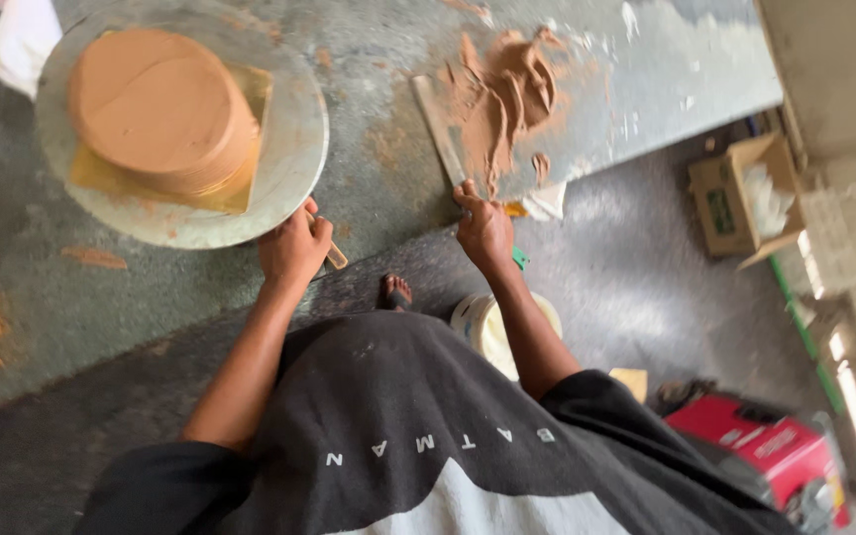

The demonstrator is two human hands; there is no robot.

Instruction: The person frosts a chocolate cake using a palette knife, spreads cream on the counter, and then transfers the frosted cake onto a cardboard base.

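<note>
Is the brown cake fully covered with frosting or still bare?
Covered: the cake on the round turntable shows smooth brown frosting over its top and visible side, no bare sponge.

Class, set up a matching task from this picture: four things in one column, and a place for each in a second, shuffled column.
Things:
1. brown cake
2. heap of brown icing
3. white bucket
4. red box

Places:
A. on the floor, by the person's leg
B. on the round turntable
C. on the floor, at the lower right
D. spread on the worktop, beyond the right hand

Pairs: 1-B, 2-D, 3-A, 4-C
</note>
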